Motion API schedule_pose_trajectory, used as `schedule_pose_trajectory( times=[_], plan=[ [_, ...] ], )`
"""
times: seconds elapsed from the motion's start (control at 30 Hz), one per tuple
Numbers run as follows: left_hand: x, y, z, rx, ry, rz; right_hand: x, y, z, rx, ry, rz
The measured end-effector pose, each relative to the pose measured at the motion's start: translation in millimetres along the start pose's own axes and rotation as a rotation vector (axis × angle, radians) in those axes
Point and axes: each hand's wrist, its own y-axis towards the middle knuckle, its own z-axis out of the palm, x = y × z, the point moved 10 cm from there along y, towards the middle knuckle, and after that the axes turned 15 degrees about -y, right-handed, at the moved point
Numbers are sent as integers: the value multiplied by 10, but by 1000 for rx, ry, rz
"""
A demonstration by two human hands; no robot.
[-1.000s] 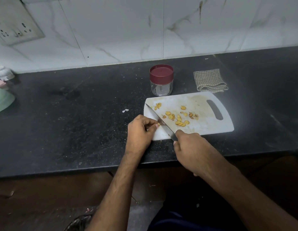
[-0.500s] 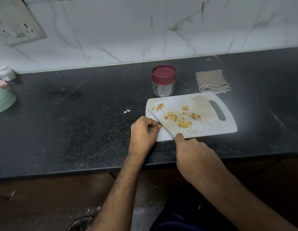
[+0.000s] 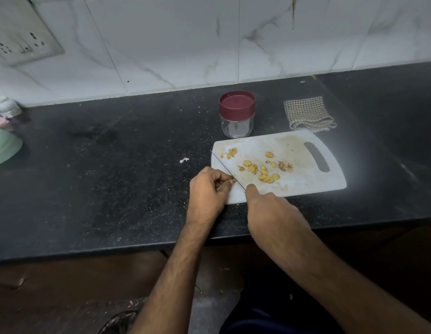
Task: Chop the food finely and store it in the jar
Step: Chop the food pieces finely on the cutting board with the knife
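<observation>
I see one closed jar (image 3: 236, 114) and one folded cloth (image 3: 308, 114) behind the cutting board (image 3: 306, 174) near the surface's front edge. My left hand (image 3: 209, 189) pinches a small food piece (image 3: 232, 181) at the board's left corner; my right hand (image 3: 274, 213) grips the knife (image 3: 225, 168). Yellow slices (image 3: 262, 168) scatter mid-board.

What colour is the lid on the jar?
Dark red, maroon: the jar lid shows clearly in the head view.

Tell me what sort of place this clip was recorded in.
Most likely a home kitchen: a black speckled stone counter against a white marble-look tiled wall, a white plastic chopping board with yellow food slices, and a wall socket panel.
</observation>
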Motion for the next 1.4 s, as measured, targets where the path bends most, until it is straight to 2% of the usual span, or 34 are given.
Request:
schedule_pose_trajectory(
  times=[0.13,0.33,0.63,0.87,1.03,1.4],
  plan=[
    [-20,-4,8,7,16,9,-49,-94,-50,-47,-15,-28],
    [19,18,43,17,13,-7,-72,-117,69,41,-15,-22],
    [33,-5,-52,-44,-56,-50,-53,-10,6,34,3,-29],
    [22,4,-32,-30,-66,-41,-80,-129,-36,-55,11,-69],
    [18,5,-20,-22,-64,-23,-109,-146,64,46,-13,-48],
    [13,1,-19,-8,-37,-24,51,98,-35,38,-36,-69]
  ],
)
